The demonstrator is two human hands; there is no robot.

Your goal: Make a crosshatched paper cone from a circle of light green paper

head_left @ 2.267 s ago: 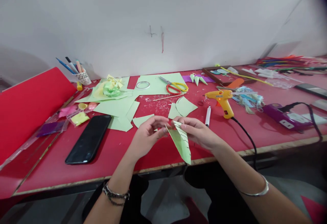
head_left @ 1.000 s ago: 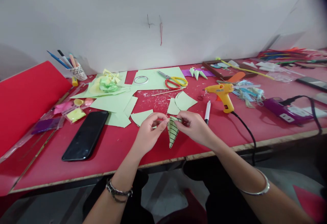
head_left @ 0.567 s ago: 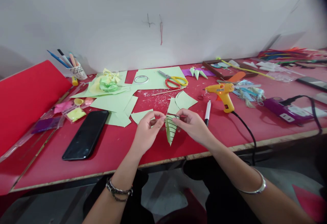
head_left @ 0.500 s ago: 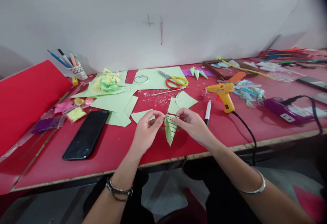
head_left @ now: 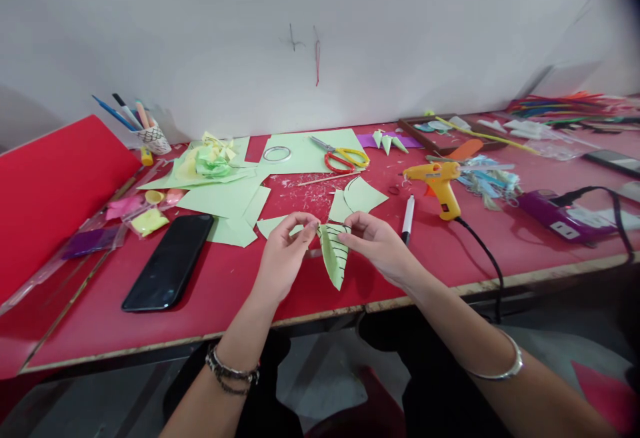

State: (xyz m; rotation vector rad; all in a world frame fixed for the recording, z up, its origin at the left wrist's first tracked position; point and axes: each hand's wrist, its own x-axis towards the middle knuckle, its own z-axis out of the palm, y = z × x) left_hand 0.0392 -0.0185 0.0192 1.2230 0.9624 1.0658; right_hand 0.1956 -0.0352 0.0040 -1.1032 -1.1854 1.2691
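A light green paper piece with black stripes, tapering to a point at the bottom, hangs between my hands above the front of the table. My left hand pinches its upper left corner. Thumb and fingers of my right hand close on its upper right edge. Just beyond the hands lie cut green paper pieces, one with a black curved line. A white marker with a dark end rests to the right of my right hand.
A yellow glue gun stands at right, its cord over the table edge. Scissors and a ring lie on green sheets. A black phone is at left; a pen cup stands behind. A purple power strip sits far right.
The striped paper piece has spread wider and turned, showing more of its striped face. Its tip has shifted slightly right. Both hands still pinch it and my left hand has moved slightly left.
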